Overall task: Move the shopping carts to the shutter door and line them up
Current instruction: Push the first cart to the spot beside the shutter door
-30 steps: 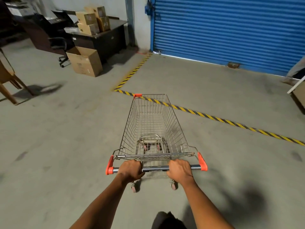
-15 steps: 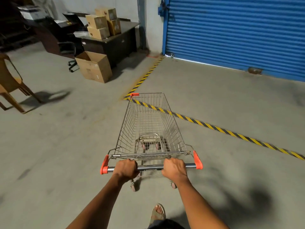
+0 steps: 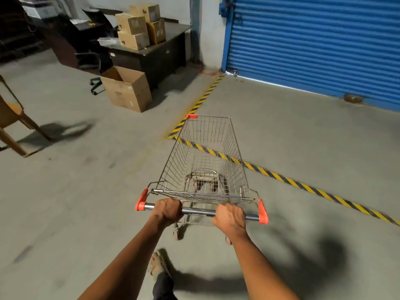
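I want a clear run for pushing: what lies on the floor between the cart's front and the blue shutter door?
In the head view, only the yellow-black floor tape and bare concrete lie between the cart and the shutter door.

The cart (image 3: 205, 161) is silver wire with orange-red corner caps and handle ends. The shutter (image 3: 313, 40) is bright blue, ribbed in horizontal slats. Floor tape (image 3: 281, 177) carries yellow-and-black diagonal stripes. The boxes (image 3: 126, 89) are plain brown, the desk (image 3: 155, 55) near black, the floor (image 3: 75, 191) grey.
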`<state>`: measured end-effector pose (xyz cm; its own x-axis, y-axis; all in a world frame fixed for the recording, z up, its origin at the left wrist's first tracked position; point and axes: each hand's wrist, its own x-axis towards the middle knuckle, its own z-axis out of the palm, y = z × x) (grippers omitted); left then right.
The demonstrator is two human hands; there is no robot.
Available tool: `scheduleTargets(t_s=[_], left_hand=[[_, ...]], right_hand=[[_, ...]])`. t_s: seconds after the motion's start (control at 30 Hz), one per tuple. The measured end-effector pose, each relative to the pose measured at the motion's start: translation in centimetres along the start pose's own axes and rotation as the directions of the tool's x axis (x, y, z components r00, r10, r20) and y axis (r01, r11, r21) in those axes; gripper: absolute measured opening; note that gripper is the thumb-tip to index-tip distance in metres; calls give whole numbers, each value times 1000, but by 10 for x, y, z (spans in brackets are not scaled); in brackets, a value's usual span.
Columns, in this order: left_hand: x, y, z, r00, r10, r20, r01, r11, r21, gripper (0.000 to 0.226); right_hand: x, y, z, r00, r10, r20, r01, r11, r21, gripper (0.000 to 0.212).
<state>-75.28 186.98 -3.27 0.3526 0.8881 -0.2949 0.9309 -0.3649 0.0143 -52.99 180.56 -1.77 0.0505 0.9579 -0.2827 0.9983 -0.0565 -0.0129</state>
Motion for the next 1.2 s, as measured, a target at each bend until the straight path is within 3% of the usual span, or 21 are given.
scheduleTargets(t_s=[0.27, 0.67, 1.2], left_hand=[[118, -86, -43, 992, 123, 8, -123, 992, 3, 27], [288, -204, -94, 967, 249, 42, -251, 967, 36, 23], [582, -282, -191, 943, 332, 8, -332, 942, 54, 30]], right_hand=[[127, -50, -39, 990, 141, -27, -142, 990, -16, 17], [306, -111, -89, 976, 217, -8, -217, 976, 6, 20], [607, -92, -166, 961, 276, -31, -276, 961, 14, 22]])
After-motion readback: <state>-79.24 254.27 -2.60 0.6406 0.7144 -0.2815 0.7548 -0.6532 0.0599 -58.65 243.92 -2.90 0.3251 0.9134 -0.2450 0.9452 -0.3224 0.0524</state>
